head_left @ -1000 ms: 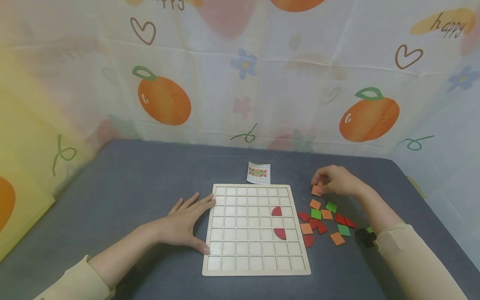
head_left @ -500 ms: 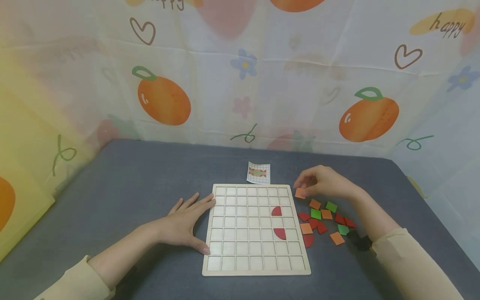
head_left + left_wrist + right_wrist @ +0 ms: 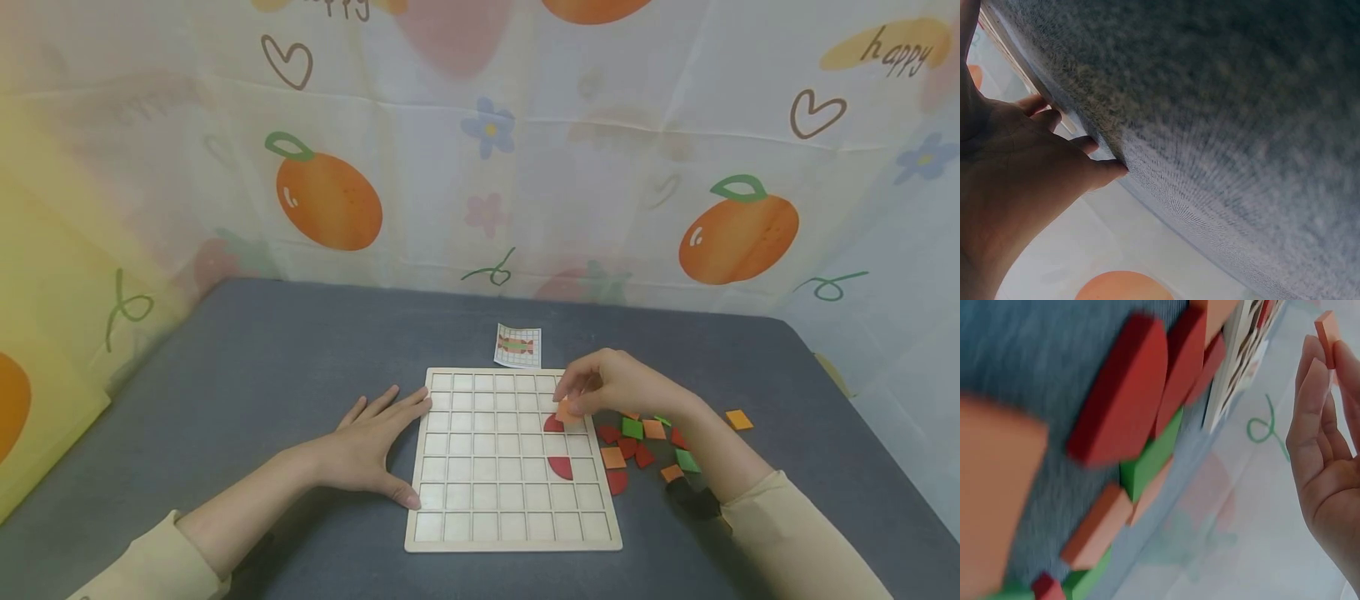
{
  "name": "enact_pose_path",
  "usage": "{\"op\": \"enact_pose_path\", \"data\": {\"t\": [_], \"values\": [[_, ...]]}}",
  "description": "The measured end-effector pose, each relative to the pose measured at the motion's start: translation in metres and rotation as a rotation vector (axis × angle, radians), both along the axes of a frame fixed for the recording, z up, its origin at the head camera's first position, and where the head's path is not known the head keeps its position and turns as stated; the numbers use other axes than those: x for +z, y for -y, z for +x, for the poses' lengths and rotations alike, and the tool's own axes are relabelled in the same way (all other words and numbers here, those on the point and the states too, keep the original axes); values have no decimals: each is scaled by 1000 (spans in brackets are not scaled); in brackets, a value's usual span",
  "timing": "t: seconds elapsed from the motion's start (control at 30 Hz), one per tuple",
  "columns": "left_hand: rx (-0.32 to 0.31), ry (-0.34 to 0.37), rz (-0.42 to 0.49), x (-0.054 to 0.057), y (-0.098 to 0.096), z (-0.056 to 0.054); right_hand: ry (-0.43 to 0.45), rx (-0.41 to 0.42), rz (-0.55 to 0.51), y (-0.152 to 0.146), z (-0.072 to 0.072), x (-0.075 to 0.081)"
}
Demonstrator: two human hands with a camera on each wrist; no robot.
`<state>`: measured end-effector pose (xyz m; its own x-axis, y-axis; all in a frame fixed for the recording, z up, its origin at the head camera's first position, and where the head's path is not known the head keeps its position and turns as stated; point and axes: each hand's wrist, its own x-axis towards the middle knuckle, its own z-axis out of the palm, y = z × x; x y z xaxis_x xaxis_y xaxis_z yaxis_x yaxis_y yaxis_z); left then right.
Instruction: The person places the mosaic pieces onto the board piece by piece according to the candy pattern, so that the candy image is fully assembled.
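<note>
I have the orange tile [image 3: 563,412] pinched between thumb and fingertips of my right hand [image 3: 618,385], right of centre in the head view's lower half. It is over the upper right part of the gridded board [image 3: 483,423], overlapping the upper red quarter piece [image 3: 551,424]; whether it touches anything beneath, I can't tell. My left hand [image 3: 369,454] has its fingers spread, thumb and fingertips at the board's left edge, holding nothing.

To seat this well, I think I should first clear the red piece, so its rounded edge isn't nudged, then square the tile to the cell walls. I'd let one edge meet a wall, lower the rest and press lightly in the middle. Light pressure from the left hand should stop the board sliding on the tabletop [image 3: 300,350]. My fingertips probably hide the cell, so lifting them straight off would be safest.

The tile looks square, so its face gives me no clear long axis. In the head view it sits a little twisted against the grid lines. The right wrist view, at upper right, shows it nearly edge-on: the narrow profile runs mostly up and down, its top leaning slightly left.
</note>
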<state>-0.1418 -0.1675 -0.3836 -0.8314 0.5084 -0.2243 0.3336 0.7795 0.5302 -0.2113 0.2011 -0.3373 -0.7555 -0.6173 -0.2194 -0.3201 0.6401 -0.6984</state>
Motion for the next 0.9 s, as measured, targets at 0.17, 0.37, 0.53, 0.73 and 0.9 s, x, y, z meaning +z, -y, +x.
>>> {"op": "enact_pose_path", "data": {"t": [0.17,0.37,0.53,0.73,0.9], "values": [[-1,-1,0,0,0,0,20,15,-21,8,2,-5],[1,-1,-1,-1,0,0,20,9,-1,14,3,-8],[1,0,-3,0,0,0,33,12,32,18,4,-10],[-1,-1,-7,-1,1,-1,44,32,56,23,7,-11],[-3,-1,-11,-2,1,-1,52,41,68,24,8,-12]]}}
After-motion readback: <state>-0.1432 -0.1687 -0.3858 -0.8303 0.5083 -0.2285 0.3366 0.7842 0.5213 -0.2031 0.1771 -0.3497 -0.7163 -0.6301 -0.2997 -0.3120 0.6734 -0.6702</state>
